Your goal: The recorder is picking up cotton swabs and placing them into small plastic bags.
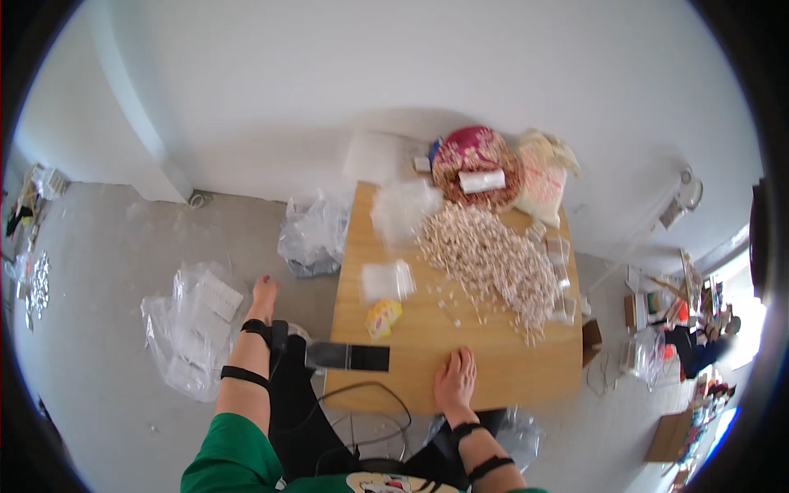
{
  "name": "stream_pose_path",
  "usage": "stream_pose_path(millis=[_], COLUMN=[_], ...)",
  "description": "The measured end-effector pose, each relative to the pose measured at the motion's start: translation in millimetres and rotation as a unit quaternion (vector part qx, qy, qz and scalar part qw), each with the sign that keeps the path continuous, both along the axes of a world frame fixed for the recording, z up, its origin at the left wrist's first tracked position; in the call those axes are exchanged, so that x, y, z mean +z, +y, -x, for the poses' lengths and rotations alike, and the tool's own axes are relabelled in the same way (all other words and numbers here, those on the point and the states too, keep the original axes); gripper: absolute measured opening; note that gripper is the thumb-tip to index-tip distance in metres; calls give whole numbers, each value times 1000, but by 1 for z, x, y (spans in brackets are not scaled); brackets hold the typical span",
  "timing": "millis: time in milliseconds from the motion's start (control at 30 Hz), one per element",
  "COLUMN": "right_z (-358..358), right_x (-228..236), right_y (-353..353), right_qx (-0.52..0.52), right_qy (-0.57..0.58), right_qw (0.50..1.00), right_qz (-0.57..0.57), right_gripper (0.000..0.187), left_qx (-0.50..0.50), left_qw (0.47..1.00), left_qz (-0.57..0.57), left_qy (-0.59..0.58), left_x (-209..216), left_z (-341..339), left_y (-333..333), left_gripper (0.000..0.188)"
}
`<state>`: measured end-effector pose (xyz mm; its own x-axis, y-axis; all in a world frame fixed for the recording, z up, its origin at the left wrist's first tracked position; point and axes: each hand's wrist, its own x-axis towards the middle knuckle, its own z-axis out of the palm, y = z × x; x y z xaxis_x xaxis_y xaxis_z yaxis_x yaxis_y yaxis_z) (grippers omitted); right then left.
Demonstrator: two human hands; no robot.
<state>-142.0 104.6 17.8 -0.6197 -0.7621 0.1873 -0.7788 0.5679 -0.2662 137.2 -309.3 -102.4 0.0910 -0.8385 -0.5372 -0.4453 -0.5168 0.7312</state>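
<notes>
My right hand [456, 382] lies flat on the near edge of a low wooden table [501, 374], fingers slightly apart, holding nothing. My left hand [264, 293] reaches out past the table's left side over the grey floor, empty, nearest to a crumpled clear plastic bag [312, 234]. A big pile of small pale pieces [493, 259] covers the table's far right. A stack of small clear bags [386, 279] and a little yellow packet [383, 317] lie left of the pile. A black flat device [349, 356] with a cable sits at the table's left front corner.
A round red patterned tray [477, 160] with a white box [481, 181] stands at the table's far end beside a filled clear sack [542, 181]. A large plastic bag of packets [193, 324] lies on the floor at left. Cardboard boxes [670, 435] and clutter fill the right.
</notes>
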Motion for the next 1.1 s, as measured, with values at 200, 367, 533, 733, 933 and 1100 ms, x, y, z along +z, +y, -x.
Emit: stream_pose_path(millis=[200,367,533,733,933,1100], right_z=[3,0,1,6,6,6], right_x=[-7,-9,-16,-20,-16,-15], right_y=[-2,-5,-1,4,1,-3], right_qx=[17,21,16,4,28,19], right_qy=[18,23,12,31,8,14], right_qw=[999,996,997,996,994,995], right_qz=[39,78,74,85,101,96], right_gripper=[40,39,38,37,36,36], left_qx=[61,-64,-595,-644,-544,-483], left_qw=[969,944,782,720,673,574], left_qz=[233,290,177,-200,-317,-444], left_qy=[49,141,51,-163,-389,-491], left_x=[17,118,217,284,279,256], left_z=[-26,-14,-86,-273,-494,-504], left_y=[75,173,284,373,451,442], left_gripper=[41,33,38,57,95,88])
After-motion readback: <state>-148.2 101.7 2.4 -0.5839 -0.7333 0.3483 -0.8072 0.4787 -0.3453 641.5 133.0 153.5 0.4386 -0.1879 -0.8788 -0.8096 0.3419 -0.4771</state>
